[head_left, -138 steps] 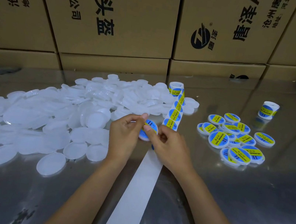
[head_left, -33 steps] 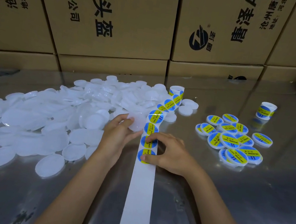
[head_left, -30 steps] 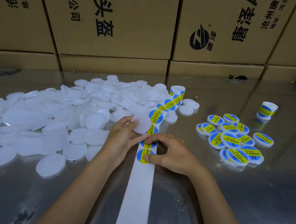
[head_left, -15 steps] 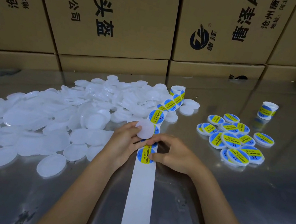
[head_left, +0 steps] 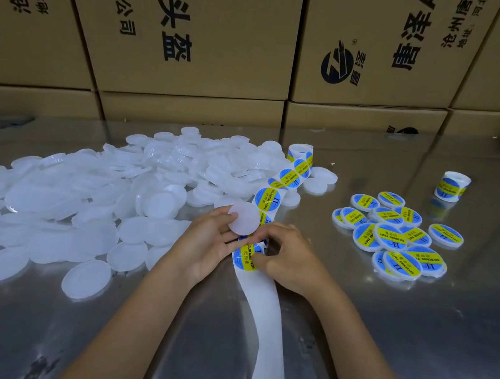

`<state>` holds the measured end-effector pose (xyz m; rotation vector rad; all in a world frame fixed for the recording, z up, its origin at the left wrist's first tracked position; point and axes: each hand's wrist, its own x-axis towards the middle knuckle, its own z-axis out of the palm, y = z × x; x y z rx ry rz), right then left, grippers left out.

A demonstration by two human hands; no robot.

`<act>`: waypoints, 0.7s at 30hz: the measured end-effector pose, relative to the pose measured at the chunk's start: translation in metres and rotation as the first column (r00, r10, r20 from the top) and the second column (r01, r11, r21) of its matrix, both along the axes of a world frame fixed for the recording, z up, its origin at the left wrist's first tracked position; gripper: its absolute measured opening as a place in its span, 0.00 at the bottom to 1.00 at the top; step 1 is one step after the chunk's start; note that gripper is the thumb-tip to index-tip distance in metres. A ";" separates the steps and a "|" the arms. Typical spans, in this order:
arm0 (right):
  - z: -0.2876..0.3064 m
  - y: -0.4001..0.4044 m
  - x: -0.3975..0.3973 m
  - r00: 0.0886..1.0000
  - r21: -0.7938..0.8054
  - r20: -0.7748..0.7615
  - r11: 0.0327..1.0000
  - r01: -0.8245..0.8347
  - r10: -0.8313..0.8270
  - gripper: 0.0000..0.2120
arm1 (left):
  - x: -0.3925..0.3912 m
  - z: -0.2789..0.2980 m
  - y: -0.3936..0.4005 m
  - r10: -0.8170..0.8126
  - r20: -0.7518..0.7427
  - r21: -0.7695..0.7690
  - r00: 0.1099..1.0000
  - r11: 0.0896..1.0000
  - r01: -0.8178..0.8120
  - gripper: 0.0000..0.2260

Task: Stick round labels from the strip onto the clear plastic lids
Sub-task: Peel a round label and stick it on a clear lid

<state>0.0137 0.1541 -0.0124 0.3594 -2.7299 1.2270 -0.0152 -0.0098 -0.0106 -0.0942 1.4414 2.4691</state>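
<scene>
**A:** Cardboard boxes (head_left: 202, 27) walled the top of the frame and the steel table (head_left: 416, 330) filled the rest. What had changed?

**B:** I saw the left hand (head_left: 205, 244) had carried 1 bare lid (head_left: 243, 218) from the pile of clear lids (head_left: 93, 197) at centre-left to the strip (head_left: 263, 306) at frame centre, fingers curled round its rim. The right hand (head_left: 291, 258) pinched the lowest label (head_left: 247, 256), whose edge looked partly lifted from the backing.

**A:** Meaning?

**B:** I judged peeling was underway, sticking next. The labelled lids (head_left: 394, 238) lay at centre-right, well apart.
</scene>
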 end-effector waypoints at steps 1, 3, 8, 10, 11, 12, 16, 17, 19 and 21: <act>0.000 -0.001 0.001 1.000 0.011 -0.006 1.000 0.010 -0.010 0.10 | 0.000 0.000 0.000 -0.002 0.001 0.004 1.000 1.000 0.002 0.12; 0.000 -0.002 0.001 1.000 0.028 -0.016 0.999 0.023 -0.023 0.09 | 0.001 0.001 0.000 -0.010 0.003 -0.001 1.000 1.000 0.010 0.12; 0.001 -0.003 0.003 1.000 0.020 -0.018 0.999 0.026 -0.025 0.09 | 0.001 0.002 0.001 -0.022 0.008 0.003 1.000 1.000 0.022 0.12; 0.002 -0.003 0.003 1.000 0.004 -0.005 1.000 0.029 -0.029 0.09 | 0.000 0.002 0.002 -0.023 0.016 -0.006 1.000 1.000 0.024 0.14; 0.003 -0.004 0.003 1.000 -0.002 0.000 1.000 0.026 -0.026 0.09 | 0.000 0.002 0.002 -0.021 0.020 -0.007 1.000 1.000 0.021 0.15; 0.003 -0.004 0.003 1.000 -0.009 0.001 1.000 0.019 -0.019 0.09 | 0.001 0.003 0.002 -0.021 0.022 -0.007 1.000 1.000 0.021 0.15; 0.005 -0.005 0.004 1.000 -0.055 -0.017 0.999 0.000 -0.001 0.06 | 0.002 0.002 0.001 -0.023 0.016 0.003 1.000 1.000 0.023 0.16; 0.006 -0.005 0.004 1.000 -0.082 -0.014 0.997 0.001 -0.002 0.05 | 0.002 0.002 0.001 -0.020 0.014 0.004 1.000 1.000 0.020 0.16; 0.010 -0.004 0.005 1.000 -0.199 0.030 0.980 0.003 0.004 0.06 | 0.002 0.002 0.002 -0.012 0.002 -0.007 1.000 1.000 0.012 0.17; 0.015 -0.002 0.005 0.994 -0.383 0.109 0.924 0.020 0.024 0.07 | 0.003 0.003 0.002 -0.002 -0.002 -0.016 1.000 1.000 0.002 0.17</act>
